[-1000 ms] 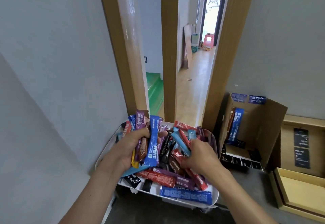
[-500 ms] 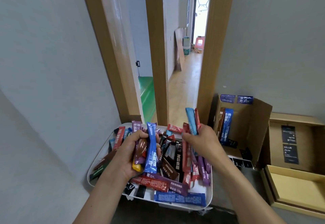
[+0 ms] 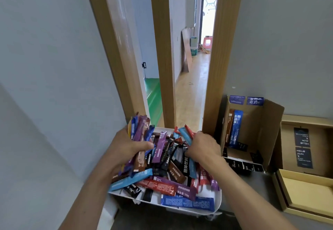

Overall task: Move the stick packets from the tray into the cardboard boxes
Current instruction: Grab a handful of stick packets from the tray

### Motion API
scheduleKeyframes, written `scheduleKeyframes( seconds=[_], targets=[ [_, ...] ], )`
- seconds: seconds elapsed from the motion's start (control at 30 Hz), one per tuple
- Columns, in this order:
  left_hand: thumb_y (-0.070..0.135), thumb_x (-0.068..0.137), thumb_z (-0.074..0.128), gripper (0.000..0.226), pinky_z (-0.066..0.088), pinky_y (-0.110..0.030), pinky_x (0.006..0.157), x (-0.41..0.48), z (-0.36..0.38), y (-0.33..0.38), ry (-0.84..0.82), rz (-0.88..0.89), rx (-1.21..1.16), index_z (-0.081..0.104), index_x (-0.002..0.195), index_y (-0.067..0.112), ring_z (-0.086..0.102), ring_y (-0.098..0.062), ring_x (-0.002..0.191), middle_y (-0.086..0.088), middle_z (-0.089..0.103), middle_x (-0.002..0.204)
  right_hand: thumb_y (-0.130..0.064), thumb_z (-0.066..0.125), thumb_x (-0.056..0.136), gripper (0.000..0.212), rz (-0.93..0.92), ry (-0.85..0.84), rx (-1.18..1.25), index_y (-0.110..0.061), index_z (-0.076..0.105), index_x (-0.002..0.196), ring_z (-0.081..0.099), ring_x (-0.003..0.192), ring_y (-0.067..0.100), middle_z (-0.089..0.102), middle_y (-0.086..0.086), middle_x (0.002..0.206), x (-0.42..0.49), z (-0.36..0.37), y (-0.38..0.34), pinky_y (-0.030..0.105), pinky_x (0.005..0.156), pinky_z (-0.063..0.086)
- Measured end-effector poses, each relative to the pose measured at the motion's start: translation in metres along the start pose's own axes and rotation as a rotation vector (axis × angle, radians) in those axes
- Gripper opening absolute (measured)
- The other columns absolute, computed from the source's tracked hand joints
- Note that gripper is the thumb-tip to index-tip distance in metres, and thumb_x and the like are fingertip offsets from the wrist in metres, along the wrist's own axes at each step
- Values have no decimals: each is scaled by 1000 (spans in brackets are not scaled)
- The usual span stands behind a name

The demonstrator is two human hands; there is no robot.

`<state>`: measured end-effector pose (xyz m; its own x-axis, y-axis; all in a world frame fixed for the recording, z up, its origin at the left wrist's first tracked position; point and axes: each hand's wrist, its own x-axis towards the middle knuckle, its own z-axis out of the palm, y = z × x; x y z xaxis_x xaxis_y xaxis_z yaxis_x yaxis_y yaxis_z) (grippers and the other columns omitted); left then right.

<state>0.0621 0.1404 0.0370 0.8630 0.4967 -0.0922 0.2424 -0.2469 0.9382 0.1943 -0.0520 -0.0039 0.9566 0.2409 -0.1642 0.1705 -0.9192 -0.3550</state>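
Note:
A white tray (image 3: 217, 203) holds a heap of stick packets (image 3: 169, 179) in blue, red, purple, brown and black. My left hand (image 3: 126, 148) is over the tray's left side, shut on a bundle of several packets (image 3: 139, 130) that stick up past my fingers. My right hand (image 3: 203, 146) sits at the tray's far right, closed around a few light blue and red packets (image 3: 186, 134). An open cardboard box (image 3: 270, 130) stands right of the tray, with a brown and a blue packet (image 3: 236, 130) leaning inside.
A tan gift box (image 3: 310, 210) with its lid (image 3: 324, 150) propped up lies at the far right. Grey walls flank a wooden door frame (image 3: 218, 67) behind the tray, with a hallway beyond. The tray rests on a dark surface.
My right hand has dropped from holding packets upright above the tray back down into the pile. My left hand has lifted its bundle higher and to the left.

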Motion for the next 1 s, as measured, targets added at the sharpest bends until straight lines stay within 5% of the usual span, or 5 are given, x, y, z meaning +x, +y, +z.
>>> scheduleKeyframes(
  seconds=[0.23,0.53,0.73,0.87,1.0],
  targets=[
    [37,64,97,104,54,-25,94,-18,-17,-13,-245,1,815,37,148,35,61,-7,103,8,62,132,-47,85,81,53,-73,57,273,-21,50,111,65,84,17,63,-3,95,-7,-24,-6,34,68,52],
    [46,73,87,80,59,-34,91,-28,-3,-40,-142,147,936,40,138,44,67,-12,106,10,66,128,-24,92,76,41,-180,-138,863,-19,67,108,79,82,22,79,5,93,-19,-32,-2,46,83,64],
    [29,74,91,51,60,-23,74,-31,-9,-10,13,155,400,63,117,34,75,-9,84,11,75,98,-14,93,70,47,-178,-309,1115,-13,69,110,81,82,21,81,5,94,-53,-51,13,28,65,63],
    [21,61,90,39,63,-46,75,-22,15,19,35,114,-173,75,97,16,77,-22,76,-6,79,87,-10,95,65,51,-221,-170,1175,-15,68,108,80,84,18,81,0,94,-64,-56,25,23,65,62],
    [12,72,84,30,59,-65,85,-11,62,39,-52,61,-417,75,100,7,74,-47,92,-27,76,100,-11,98,63,56,-251,-40,1147,-17,67,110,80,89,14,81,-3,99,-73,-60,44,33,77,65]
  ],
)
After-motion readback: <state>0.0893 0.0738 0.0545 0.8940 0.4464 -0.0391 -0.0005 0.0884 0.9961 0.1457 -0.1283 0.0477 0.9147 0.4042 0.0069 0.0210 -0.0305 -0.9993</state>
